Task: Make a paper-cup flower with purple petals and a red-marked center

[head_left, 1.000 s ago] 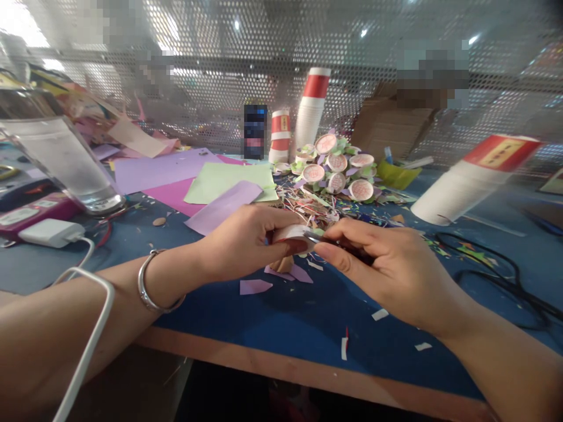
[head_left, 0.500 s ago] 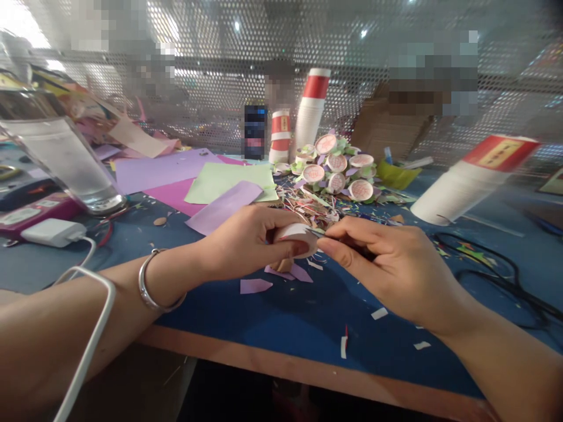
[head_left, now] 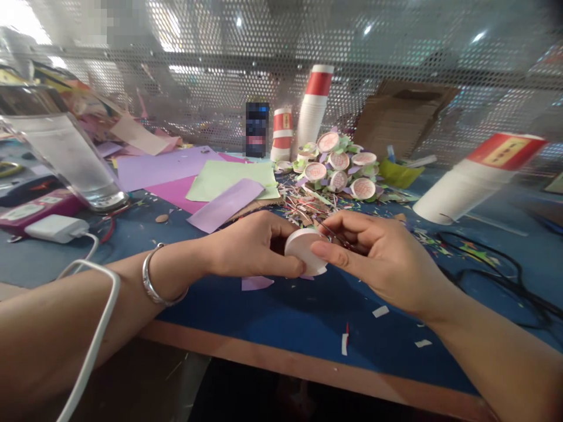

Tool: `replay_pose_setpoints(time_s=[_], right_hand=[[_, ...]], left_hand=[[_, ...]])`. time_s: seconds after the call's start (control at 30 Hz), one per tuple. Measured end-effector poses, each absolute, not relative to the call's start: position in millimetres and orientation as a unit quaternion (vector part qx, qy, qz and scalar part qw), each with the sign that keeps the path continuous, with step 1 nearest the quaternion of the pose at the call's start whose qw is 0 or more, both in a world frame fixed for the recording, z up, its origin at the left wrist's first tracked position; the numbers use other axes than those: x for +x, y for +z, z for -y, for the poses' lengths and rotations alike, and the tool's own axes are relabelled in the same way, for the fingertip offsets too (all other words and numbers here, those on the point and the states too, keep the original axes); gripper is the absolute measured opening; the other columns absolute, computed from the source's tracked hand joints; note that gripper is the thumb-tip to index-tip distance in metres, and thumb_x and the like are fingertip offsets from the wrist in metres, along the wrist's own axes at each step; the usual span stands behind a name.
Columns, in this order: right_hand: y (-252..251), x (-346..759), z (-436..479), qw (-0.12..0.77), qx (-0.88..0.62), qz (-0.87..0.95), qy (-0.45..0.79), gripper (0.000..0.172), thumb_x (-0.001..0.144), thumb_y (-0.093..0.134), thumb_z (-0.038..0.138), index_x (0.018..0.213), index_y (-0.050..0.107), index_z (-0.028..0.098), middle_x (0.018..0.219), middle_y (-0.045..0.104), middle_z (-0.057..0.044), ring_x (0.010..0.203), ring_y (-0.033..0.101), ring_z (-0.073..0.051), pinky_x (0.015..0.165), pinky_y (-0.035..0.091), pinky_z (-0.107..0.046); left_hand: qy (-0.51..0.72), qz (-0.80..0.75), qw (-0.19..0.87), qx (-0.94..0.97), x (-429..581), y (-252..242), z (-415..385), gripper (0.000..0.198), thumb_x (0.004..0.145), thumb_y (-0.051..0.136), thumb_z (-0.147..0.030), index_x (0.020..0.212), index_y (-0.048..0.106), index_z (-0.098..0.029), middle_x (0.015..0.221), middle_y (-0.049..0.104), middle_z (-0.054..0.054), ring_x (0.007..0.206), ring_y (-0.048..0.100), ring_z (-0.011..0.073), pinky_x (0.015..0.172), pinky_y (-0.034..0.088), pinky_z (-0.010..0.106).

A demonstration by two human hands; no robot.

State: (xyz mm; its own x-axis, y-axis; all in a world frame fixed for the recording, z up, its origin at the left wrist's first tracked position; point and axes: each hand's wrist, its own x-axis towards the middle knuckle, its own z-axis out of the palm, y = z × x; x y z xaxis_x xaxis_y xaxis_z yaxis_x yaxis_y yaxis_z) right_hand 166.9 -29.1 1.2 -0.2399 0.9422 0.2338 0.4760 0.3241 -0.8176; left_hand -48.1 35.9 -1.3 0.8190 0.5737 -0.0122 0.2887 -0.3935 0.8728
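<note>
Over the front of the blue table, my left hand [head_left: 259, 246] grips a white paper cup bottom [head_left: 310, 261], a round disc with a short rim, by its left side. The disc is tilted, with its flat face towards me. My right hand [head_left: 373, 252] is closed at its right edge, thumb pressed on the face. A thin dark metal tool [head_left: 336, 233] shows between the right fingers; most of it is hidden, so its kind is unclear. Behind the hands lie shredded paper scraps [head_left: 303, 202] and a pile of cut cup bottoms [head_left: 338, 161] with printed faces and green and purple paper bits.
Stacked paper cups [head_left: 314, 105] stand at the back, and another stack [head_left: 475, 176] leans at right. Coloured paper sheets [head_left: 233, 180], a phone [head_left: 257, 129], a glass of water [head_left: 79, 158] and a power strip [head_left: 39, 211] lie around. A white cable [head_left: 99, 328] crosses my left forearm; black cables [head_left: 501, 269] lie right.
The cup bottom has been turned so its flat face now shows towards me. My right thumb has moved left onto it, and the tool's tip no longer shows at the rim.
</note>
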Motion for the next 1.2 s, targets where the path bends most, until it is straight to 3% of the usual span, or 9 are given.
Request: replay_pose_setpoints(time_s=[0.13,0.3,0.43,0.63,0.97,1.2], right_hand=[[0,167,27,0.397,-0.478,0.711,0.330,0.027,0.086,0.078,0.046,0.082,0.069,0.020,0.071,0.061,0.002,0.060,0.050,-0.011,0.051,0.040,-0.023],[0,167,24,0.430,-0.494,0.677,0.336,0.026,0.086,0.077,0.045,0.083,0.068,0.021,0.055,0.039,0.009,0.045,0.029,-0.007,0.039,0.021,-0.024],[-3,166,24,0.446,-0.479,0.652,0.383,0.027,0.085,0.078,0.046,0.085,0.069,0.021,0.055,0.037,0.009,0.045,0.028,-0.007,0.038,0.017,-0.025],[-7,165,23,0.458,-0.463,0.626,0.429,0.030,0.090,0.073,0.049,0.086,0.068,0.019,0.057,0.038,0.009,0.045,0.025,-0.006,0.039,0.019,-0.024],[-8,166,22,0.475,-0.459,0.591,0.462,0.029,0.082,0.083,0.042,0.081,0.065,0.019,0.058,0.040,0.009,0.046,0.026,-0.005,0.038,0.017,-0.023],[-10,167,20,0.478,-0.454,0.589,0.468,0.029,0.083,0.082,0.045,0.083,0.070,0.019,0.059,0.042,0.008,0.047,0.028,-0.005,0.037,0.017,-0.022]], left_hand=[[0.193,-0.234,0.565,0.767,-46,2,-36,0.015,0.085,0.069,-0.027,0.091,0.069,-0.013,0.075,0.069,0.003,0.067,0.064,0.0135,0.063,0.052,0.026],[0.283,-0.251,0.635,0.673,-41,3,-31,0.012,0.088,0.064,-0.023,0.082,0.057,-0.017,0.069,0.067,0.001,0.057,0.064,0.0119,0.056,0.051,0.025],[0.278,-0.272,0.672,0.630,-40,2,-29,0.007,0.086,0.063,-0.021,0.089,0.059,-0.015,0.073,0.069,0.004,0.061,0.068,0.0131,0.057,0.055,0.025],[0.277,-0.271,0.665,0.639,-41,4,-31,0.008,0.088,0.057,-0.018,0.090,0.063,-0.014,0.074,0.070,0.004,0.064,0.073,0.0148,0.059,0.061,0.025],[0.334,-0.275,0.662,0.612,-38,1,-33,0.009,0.093,0.061,-0.020,0.088,0.063,-0.012,0.074,0.070,0.002,0.060,0.071,0.0115,0.058,0.060,0.022],[0.328,-0.298,0.560,0.700,-40,2,-33,0.016,0.095,0.062,-0.025,0.093,0.069,-0.011,0.076,0.067,0.002,0.062,0.064,0.0082,0.057,0.054,0.018]])
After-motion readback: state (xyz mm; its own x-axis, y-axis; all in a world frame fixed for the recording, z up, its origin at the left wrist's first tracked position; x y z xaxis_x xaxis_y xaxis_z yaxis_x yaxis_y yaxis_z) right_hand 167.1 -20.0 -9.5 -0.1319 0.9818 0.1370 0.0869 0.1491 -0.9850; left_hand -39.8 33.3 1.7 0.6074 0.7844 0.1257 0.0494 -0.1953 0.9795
